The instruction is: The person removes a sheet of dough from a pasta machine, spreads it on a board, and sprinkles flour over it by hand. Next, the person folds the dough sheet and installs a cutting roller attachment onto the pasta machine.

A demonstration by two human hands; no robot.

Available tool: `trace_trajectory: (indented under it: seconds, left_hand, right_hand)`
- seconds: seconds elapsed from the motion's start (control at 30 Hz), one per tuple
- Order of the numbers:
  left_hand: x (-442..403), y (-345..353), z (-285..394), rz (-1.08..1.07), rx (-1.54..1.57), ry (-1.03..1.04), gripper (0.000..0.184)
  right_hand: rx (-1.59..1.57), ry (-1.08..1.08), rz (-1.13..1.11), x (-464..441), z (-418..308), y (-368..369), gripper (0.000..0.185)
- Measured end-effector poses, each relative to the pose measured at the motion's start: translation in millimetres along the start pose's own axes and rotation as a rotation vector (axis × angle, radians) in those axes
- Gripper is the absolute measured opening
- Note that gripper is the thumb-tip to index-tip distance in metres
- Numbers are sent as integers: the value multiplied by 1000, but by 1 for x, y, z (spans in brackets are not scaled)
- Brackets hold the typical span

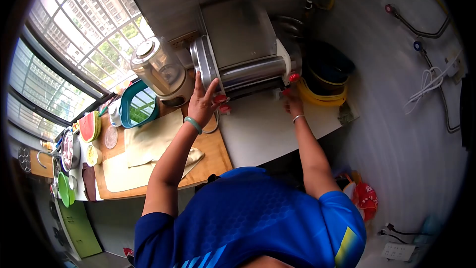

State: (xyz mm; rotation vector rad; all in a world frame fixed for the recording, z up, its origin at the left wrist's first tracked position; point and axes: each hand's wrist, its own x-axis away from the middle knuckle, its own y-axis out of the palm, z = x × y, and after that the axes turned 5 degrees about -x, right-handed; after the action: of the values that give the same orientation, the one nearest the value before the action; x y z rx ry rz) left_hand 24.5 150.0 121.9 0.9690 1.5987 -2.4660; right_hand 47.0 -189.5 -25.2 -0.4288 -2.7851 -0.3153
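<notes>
A steel roller machine (248, 34) stands on the white counter (258, 139), with red knobs at both lower corners. My left hand (201, 104) is at its left end, fingers spread, beside the left red knob (219, 99). At the machine's right end, my right hand (293, 105) has its fingers curled just below the upper right red knob (294, 78); whatever they grip is too small to make out. Folded pale dough sheets (148, 141) lie on the wooden board (213, 151), left of my left forearm.
A blender (161, 72) and a teal basin (139, 104) stand behind the dough. Farther left are cut watermelon (89, 126), a pot of meat (69, 149) and a green bowl (65, 188). Yellow and dark basins (322, 94) sit right of the machine.
</notes>
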Motion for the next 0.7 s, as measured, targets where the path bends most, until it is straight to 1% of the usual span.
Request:
trace_trajectory:
  seconds: [0.03, 0.07, 0.13, 0.17, 0.2, 0.23, 0.27, 0.3, 0.33, 0.37, 0.43, 0.47, 0.5, 0.57, 0.6, 0.67, 0.7]
  left_hand:
    - [0, 0, -3, -22, 42, 21, 79]
    - [-1, -7, 0, -21, -15, 51, 79]
    - [-2, -13, 1, -1, 6, 23, 79]
    - [2, -15, 1, 7, 31, 7, 79]
    - [8, -13, 2, 51, 122, -54, 77]
    - [15, -13, 3, 50, 120, -59, 77]
    - [23, -14, 5, 83, 124, -104, 75]
    - [30, -15, 7, 116, 128, -149, 73]
    - [38, -9, 7, 202, 182, -148, 57]
    - [46, -2, 3, 204, 181, -150, 57]
    - [60, 10, -5, 91, 343, -195, 38]
    - [61, 14, -2, 116, 387, -225, 24]
    - [63, 21, -5, 119, 391, -228, 24]
    - [64, 32, -12, 32, 456, -218, 22]
    - [62, 36, -12, 87, 445, -194, 20]
    - [56, 41, -14, 133, 432, -206, 20]
    - [54, 42, -14, 175, 415, -212, 21]
  right_hand:
    - [78, 33, 2, -2, 12, -3, 22]
    - [83, 33, -12, 11, 18, 4, 22]
    - [213, -83, -53, 54, 11, 32, 23]
    - [220, -79, -60, 65, 4, 46, 23]
    - [172, -117, -187, 75, -2, 61, 22]
    - [119, -158, -313, 82, -8, 77, 21]
    - [119, -157, -316, 86, -14, 93, 21]
    - [183, -315, -347, 89, -20, 109, 19]
    - [246, -472, -376, 90, -23, 123, 18]
    - [247, -473, -378, 89, -23, 134, 18]
    - [344, -527, -401, 87, -18, 151, 18]
    - [415, -692, -366, 82, -9, 158, 17]
    - [421, -692, -369, 88, -11, 163, 17]
    - [434, -574, -380, 100, -14, 172, 16]
    - [440, -575, -384, 102, -13, 174, 16]
    - [368, -482, -342, 107, -13, 177, 16]
    - [376, -483, -347, 109, -13, 178, 16]
